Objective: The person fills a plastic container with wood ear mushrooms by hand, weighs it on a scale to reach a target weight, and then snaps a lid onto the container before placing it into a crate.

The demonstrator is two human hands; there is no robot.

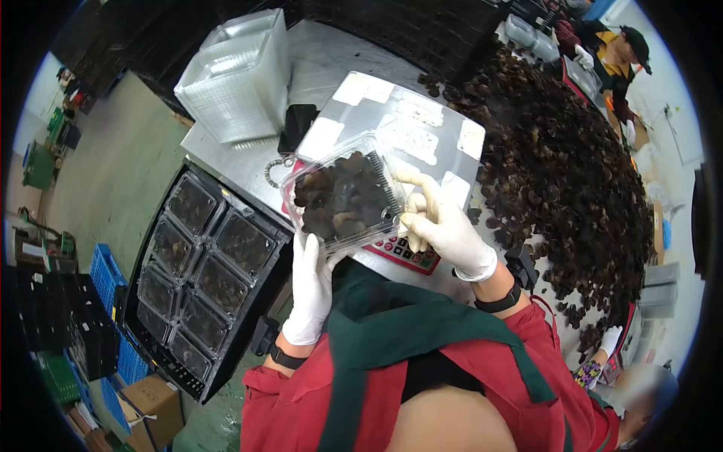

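Note:
A clear plastic punnet [343,197] filled with dark brown mushroom-like pieces is held up in front of me, its lid shut or nearly so. My left hand [310,290], in a white glove, supports its lower left corner. With curled fingers, my gloved right hand [444,226] grips the right edge. Behind and below the punnet is a weighing scale [361,113] with a metal plate, white patches on it and a red keypad [410,256]. The punnet hides part of the scale.
Stacked clear punnets [237,83] stand at the upper left, near a black phone-like object [298,126]. A black crate [162,331] with several filled punnets is at the left. Loose dark pieces [557,173] cover the table to the right. Co-workers [602,56] are at the right.

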